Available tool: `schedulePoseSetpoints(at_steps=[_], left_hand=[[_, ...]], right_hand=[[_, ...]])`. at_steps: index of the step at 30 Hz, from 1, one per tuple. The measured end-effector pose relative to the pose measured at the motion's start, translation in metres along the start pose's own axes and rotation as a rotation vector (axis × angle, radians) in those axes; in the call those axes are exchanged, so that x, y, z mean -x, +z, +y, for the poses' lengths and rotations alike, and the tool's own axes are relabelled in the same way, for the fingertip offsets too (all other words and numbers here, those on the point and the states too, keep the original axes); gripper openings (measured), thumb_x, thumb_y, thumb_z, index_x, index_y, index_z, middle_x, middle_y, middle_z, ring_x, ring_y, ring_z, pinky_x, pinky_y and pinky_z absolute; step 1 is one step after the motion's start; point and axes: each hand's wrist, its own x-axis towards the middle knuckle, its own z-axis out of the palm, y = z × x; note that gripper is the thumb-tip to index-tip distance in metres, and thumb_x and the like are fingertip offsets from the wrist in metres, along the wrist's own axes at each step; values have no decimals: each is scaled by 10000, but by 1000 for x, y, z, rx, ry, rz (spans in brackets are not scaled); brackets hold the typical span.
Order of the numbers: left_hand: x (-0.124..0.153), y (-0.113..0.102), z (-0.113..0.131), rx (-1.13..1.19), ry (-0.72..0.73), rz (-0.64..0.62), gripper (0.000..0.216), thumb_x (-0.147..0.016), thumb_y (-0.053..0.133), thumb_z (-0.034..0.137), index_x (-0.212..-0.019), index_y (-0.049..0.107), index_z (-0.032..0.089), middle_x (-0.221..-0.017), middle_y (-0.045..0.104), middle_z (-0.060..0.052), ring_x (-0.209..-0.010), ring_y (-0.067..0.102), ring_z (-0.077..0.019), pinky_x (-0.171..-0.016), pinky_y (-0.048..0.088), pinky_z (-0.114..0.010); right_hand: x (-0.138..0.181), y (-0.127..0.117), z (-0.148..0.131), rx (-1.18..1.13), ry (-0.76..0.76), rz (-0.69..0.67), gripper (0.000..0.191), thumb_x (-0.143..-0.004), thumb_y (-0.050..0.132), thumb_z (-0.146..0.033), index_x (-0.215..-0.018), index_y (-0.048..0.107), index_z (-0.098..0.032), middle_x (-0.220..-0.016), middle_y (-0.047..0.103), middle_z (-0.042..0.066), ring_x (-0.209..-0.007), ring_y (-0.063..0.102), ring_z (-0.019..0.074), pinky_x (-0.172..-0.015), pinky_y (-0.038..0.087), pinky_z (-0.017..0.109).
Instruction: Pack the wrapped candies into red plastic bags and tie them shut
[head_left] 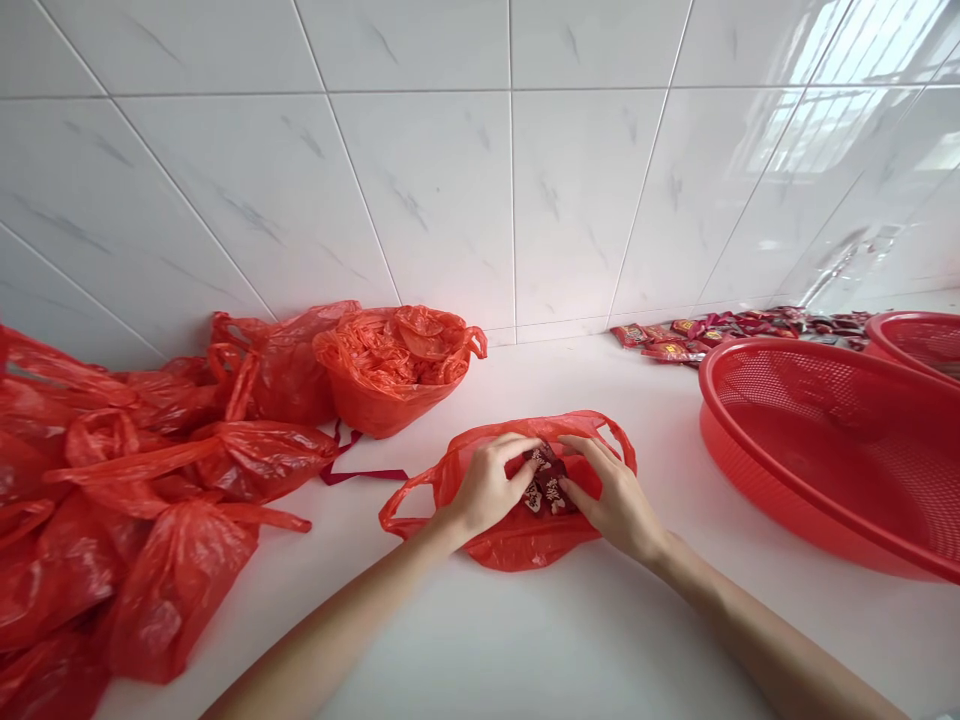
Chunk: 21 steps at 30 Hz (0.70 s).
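Two hands (487, 485) (621, 500) on packets (553, 490), one bag (517, 550) beneath, two baskets (742, 480)

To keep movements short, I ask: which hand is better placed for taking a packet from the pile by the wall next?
Probably the right hand: it is nearer to the packet pile, which lies at the right. The left hand is farther away. Both touch the dark packets in the red bag.

Looks like a kitchen or similar household room: glossy marbled tiles (435, 210) line the far wall (585, 200), above a white counter (585, 640) with red plastic colanders (742, 470) at right.
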Motion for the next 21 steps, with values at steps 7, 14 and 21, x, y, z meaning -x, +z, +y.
schedulePoseSetpoints(at_steps=[7, 14, 21], left_hand=[[-3, -4, 13, 428, -280, 106, 234, -821, 688, 275, -1017, 747, 162, -1047, 788, -77, -958, 750, -231, -882, 618, -370], [2, -10, 40, 518, -263, 63, 314, -831, 705, 279, -1121, 700, 159, -1076, 771, -91, -982, 738, -231, -862, 619, -344], [6, -14, 50, 407, -131, -35, 228, -867, 681, 254, -1086, 699, 195, -1083, 761, -75, -975, 728, -216, -838, 614, -325]], right_hand=[[1, -4, -6, -182, 46, 35, 343, -932, 603, -330, -1266, 565, -264, -1219, 699, 91, -1156, 656, 285, -963, 551, 485], [4, -14, -29, -644, 109, -101, 220, -937, 637, -399, -1094, 648, -246, -1023, 728, 52, -936, 695, 216, -829, 584, 353], [3, -22, -38, -794, 225, -162, 263, -885, 688, -465, -843, 637, -210, -793, 713, 28, -736, 667, 183, -700, 571, 318]])
